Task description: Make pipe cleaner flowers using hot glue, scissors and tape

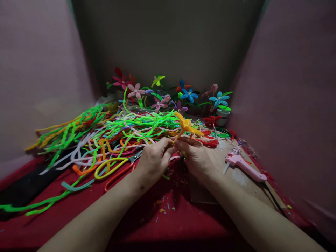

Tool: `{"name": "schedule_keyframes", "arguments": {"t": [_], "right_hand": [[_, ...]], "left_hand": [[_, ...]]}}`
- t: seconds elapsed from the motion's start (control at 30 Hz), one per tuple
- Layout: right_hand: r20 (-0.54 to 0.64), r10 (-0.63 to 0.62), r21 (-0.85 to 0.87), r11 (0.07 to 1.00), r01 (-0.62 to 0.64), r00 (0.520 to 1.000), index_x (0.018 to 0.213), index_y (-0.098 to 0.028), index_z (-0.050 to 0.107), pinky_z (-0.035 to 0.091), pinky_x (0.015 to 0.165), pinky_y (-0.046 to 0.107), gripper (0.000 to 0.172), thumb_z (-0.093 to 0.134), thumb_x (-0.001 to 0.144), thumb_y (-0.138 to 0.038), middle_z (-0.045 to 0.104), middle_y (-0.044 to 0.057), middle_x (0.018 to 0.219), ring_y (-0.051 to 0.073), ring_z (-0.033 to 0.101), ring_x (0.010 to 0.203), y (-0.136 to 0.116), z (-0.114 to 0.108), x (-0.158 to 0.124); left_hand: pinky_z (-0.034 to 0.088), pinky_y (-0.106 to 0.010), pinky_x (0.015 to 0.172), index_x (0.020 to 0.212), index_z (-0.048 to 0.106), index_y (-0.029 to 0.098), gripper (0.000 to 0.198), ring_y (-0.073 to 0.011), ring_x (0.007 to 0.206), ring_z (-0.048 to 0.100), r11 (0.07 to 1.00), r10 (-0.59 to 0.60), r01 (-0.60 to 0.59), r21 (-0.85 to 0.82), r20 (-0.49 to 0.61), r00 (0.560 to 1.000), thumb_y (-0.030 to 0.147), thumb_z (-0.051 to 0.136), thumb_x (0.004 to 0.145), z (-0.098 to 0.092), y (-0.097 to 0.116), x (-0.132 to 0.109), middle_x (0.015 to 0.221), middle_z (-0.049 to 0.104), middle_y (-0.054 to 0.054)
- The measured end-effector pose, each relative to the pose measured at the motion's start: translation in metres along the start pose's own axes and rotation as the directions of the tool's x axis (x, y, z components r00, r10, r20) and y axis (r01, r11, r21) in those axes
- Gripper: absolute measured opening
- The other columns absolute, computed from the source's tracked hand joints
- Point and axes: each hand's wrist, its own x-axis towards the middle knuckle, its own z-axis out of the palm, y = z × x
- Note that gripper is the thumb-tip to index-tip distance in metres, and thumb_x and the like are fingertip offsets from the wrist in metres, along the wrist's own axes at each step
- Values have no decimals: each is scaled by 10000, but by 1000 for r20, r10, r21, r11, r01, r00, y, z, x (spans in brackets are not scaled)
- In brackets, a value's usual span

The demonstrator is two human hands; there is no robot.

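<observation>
Both my hands meet in the middle, fingers closed around the base of an orange-yellow pipe cleaner flower (186,124). My left hand (154,157) pinches at the flower's lower end, its fingertips touching those of the other hand. From the right, my right hand (195,155) grips the flower just below its petals, which point up and to the right. What lies between the fingertips is mostly hidden. Beside my left hand lie scissors (111,167) with one yellow and one red handle, their blades partly behind the hand.
A heap of pipe cleaners (147,122), mostly green, spreads behind and left of my hands. Finished flowers (189,94) in several colours stand along the back. At right, a pink glue gun (245,167) lies on a brown board (204,192). Scraps dot the red cloth (183,224).
</observation>
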Motion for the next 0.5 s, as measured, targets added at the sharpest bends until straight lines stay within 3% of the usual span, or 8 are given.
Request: {"name": "schedule_keyframes", "arguments": {"t": [0.07,0.17,0.3,0.5], "right_hand": [[-11,-34,-59,998,33,999,657,-222,733,423,680,255,84,768,583,-203,625,-30,696,111,504,654,0,2,-2],[-1,-58,-147,988,57,998,654,-222,727,433,741,277,61,767,608,-228,624,-21,726,139,531,735,-1,3,-4],[-12,-70,-139,988,68,997,713,-235,740,437,812,307,130,785,594,-261,647,-8,808,163,548,821,0,2,-5],[119,-83,-192,976,105,989,827,-263,756,407,906,345,180,753,648,-242,659,1,841,193,550,942,0,-1,-4]], "left_hand": [[388,-250,571,818,618,164,130,-139,569,556,962,166,-144,230,-80,983,217,503,851,4,-5,-3,655,612,-19],[382,-241,562,786,614,172,195,-129,530,543,934,241,-209,291,-77,968,198,444,878,5,-10,-4,590,583,0],[382,-200,528,793,624,185,187,-97,501,508,992,85,-77,103,-74,994,217,456,870,2,-10,-4,565,557,32],[353,-184,454,744,625,172,189,-86,487,464,975,-123,117,-190,-15,992,301,519,835,-1,-3,-1,559,514,38]]}}
